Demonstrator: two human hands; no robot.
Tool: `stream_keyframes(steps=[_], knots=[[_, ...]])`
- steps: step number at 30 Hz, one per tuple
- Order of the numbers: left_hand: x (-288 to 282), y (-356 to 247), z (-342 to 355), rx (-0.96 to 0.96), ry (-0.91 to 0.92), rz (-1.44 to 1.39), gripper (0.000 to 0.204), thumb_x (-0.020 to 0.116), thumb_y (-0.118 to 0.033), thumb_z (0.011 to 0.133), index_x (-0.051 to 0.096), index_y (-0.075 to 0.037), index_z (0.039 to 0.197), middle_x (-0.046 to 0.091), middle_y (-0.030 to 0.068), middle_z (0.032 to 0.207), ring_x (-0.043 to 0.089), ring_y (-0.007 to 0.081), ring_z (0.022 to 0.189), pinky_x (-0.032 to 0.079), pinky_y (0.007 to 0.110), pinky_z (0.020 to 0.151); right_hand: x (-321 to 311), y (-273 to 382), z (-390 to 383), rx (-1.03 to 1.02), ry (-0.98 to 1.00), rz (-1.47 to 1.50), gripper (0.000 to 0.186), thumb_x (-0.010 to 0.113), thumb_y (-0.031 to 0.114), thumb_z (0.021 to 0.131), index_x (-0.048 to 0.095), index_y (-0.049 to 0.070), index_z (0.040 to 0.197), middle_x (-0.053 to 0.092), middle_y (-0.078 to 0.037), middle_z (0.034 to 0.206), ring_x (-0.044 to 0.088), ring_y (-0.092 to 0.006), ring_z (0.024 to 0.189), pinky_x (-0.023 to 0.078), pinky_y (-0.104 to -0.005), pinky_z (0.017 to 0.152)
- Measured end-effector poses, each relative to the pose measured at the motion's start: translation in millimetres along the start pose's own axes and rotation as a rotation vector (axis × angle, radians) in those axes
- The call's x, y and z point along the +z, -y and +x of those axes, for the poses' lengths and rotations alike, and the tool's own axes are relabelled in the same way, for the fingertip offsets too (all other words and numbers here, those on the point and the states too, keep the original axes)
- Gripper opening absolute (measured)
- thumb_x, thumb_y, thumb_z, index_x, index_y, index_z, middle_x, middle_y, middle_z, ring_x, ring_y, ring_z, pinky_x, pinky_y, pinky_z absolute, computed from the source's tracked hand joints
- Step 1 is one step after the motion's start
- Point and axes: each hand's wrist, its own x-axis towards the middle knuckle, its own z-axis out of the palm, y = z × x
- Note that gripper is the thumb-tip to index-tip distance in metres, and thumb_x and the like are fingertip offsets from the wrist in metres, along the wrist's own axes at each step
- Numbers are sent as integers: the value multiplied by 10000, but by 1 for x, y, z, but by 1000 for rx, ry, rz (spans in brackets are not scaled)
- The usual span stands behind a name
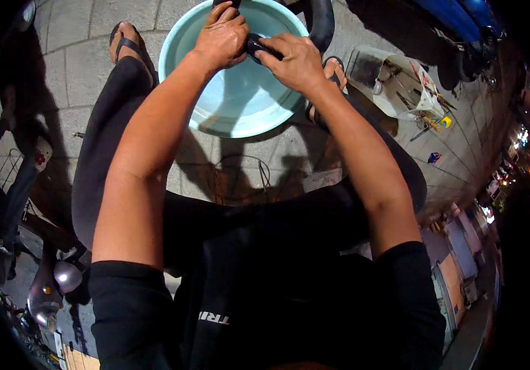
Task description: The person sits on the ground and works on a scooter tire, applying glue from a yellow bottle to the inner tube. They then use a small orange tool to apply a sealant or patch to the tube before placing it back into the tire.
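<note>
A black rubber inner tube curves over the far rim of a pale turquoise basin. My left hand is closed around the tube above the basin, its fingers wrapped over the top. Close to its right, my right hand grips the same tube between thumb and fingers. A short wet-looking stretch of tube shows between the two hands. Water appears to lie in the basin, with shadows across its bottom. The far part of the tube runs out of the picture at the top.
At the right, a cut-open whitish plastic container holds several hand tools; a yellow-ended tool lies beside it. Thin wire loops on the paving before me. A blue motorbike stands far right, and parts of another vehicle stand left.
</note>
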Motion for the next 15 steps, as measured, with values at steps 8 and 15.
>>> stream_keyframes(steps=[8, 15], knots=[[-16, -1, 8, -63, -25, 25, 329, 777, -243, 694, 709, -60, 958, 677, 110, 1075, 583, 322, 1248, 267, 493, 1280, -6, 12, 1, 47, -121, 90, 276, 770, 359, 916, 843, 167, 1099, 770, -21, 1171, 726, -260, 1036, 505, -411, 977], [-30, 3, 17, -121, -71, 59, 322, 746, -233, 687, 713, -56, 954, 689, 119, 1067, 602, 335, 1215, 278, 513, 1273, -22, 17, 12, 1, -198, 131, 260, 754, 354, 921, 839, 145, 1051, 772, -23, 1150, 727, -244, 1065, 505, -402, 963]])
